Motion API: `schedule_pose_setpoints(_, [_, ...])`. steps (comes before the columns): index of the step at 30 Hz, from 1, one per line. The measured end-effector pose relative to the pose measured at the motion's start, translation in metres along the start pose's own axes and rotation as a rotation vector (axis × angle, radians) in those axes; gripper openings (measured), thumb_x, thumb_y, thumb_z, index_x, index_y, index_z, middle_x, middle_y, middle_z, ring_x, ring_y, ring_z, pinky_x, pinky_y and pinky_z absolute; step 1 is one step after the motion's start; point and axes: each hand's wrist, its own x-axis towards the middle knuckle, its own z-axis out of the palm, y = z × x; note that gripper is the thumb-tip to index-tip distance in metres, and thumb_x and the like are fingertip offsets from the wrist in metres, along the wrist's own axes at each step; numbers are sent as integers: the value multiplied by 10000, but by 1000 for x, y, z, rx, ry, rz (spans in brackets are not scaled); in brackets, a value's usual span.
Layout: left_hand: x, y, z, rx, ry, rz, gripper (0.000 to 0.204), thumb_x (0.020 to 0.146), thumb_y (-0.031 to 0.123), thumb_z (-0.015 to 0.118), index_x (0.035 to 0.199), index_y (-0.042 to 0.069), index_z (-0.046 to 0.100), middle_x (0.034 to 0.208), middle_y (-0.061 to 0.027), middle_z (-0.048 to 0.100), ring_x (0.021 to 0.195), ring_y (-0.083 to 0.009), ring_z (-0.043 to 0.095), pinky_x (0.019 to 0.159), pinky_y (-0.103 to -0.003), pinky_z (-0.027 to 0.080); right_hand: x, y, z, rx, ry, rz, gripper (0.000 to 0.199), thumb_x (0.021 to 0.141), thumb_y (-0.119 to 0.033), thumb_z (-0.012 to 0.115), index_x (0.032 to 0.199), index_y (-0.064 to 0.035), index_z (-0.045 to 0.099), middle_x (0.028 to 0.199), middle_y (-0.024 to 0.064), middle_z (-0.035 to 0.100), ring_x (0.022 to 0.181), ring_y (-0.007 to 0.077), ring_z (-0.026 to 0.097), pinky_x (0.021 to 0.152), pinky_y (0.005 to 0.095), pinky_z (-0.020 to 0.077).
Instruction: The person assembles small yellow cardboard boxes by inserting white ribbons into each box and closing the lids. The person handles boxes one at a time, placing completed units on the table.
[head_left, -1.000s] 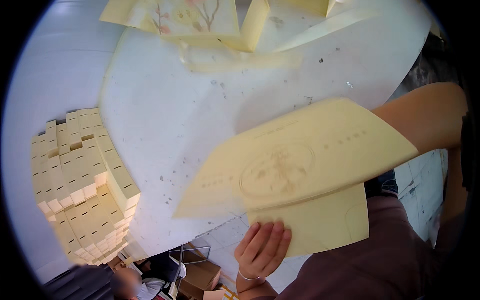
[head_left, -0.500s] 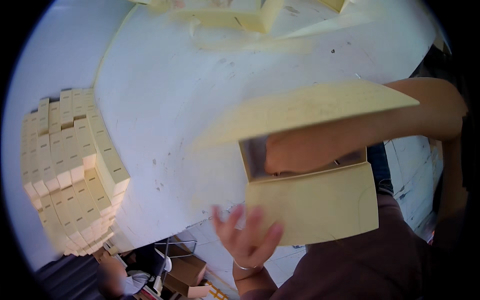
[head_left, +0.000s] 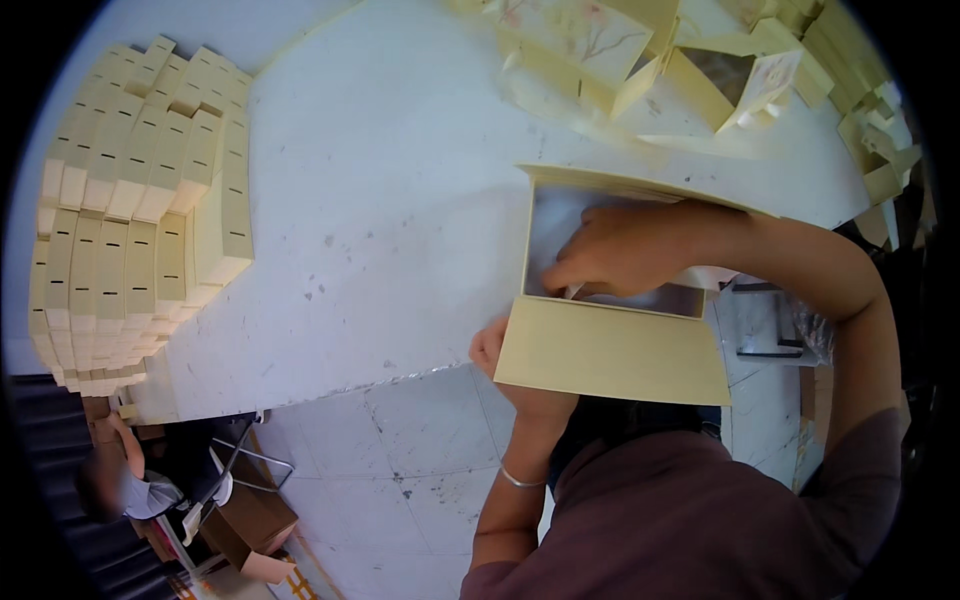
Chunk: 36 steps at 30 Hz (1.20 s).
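A pale yellow box (head_left: 612,310) lies open at the table's front edge, with its back lid raised and its front flap (head_left: 612,352) hanging toward me. My right hand (head_left: 625,250) reaches inside, fingers bent down and pinched at the inner front wall near the left corner. A small whitish bit shows at those fingertips, too small to name. Beside the flap's left edge, my left hand (head_left: 492,348) has curled fingers against the box's front left corner. The flap covers part of that hand.
Tall stacks of pale yellow boxes (head_left: 135,220) stand at the left of the white table (head_left: 390,200). More open boxes (head_left: 590,50) lie at the far right. Below left are a person (head_left: 130,480) and a cardboard carton (head_left: 250,515). A metal frame (head_left: 770,320) stands at the right.
My left hand has gone from spread fingers below the flap to curled at its left edge. The lid stands further back, and my right hand remains inside the box. The view has shifted.
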Motion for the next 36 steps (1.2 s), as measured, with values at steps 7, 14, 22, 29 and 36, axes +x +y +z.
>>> schedule_pose_setpoints(7, [-25,-37,-90,312,33,-53,62,794,45,614,814,50,555,826,-75,555,796,-235,484,769,-363,333,-65,10,-28,384,116,352,194,807,-126,534,950,1,572,708,98,600,632,185,596,598,309,469])
schedule_pose_setpoints(14, [-75,-64,-149,489,100,-362,80,835,64,595,825,7,540,799,-97,545,816,-240,491,778,-354,372,-140,30,-24,430,165,400,182,792,-155,633,845,19,619,707,62,620,626,125,579,595,259,454])
schedule_pose_setpoints(22, [-18,-79,-181,449,46,-360,231,856,95,567,1054,-19,535,1033,-96,558,926,-198,491,835,-313,393,-170,27,1,1029,257,463,175,880,-172,550,870,2,552,741,67,629,543,120,580,441,226,427])
schedule_pose_setpoints(29, [100,73,-106,-364,-737,62,444,765,176,668,1146,-16,544,1132,-167,561,958,-273,568,793,-317,463,-156,-4,-15,865,358,369,184,861,-164,531,869,21,532,675,70,635,436,132,540,479,261,444])
schedule_pose_setpoints(36, [138,140,10,-408,-829,110,524,776,68,657,1256,50,446,802,-125,640,753,-256,618,725,-291,460,-155,-20,-30,809,464,261,155,829,-139,563,865,11,580,656,67,624,429,119,519,466,250,410])
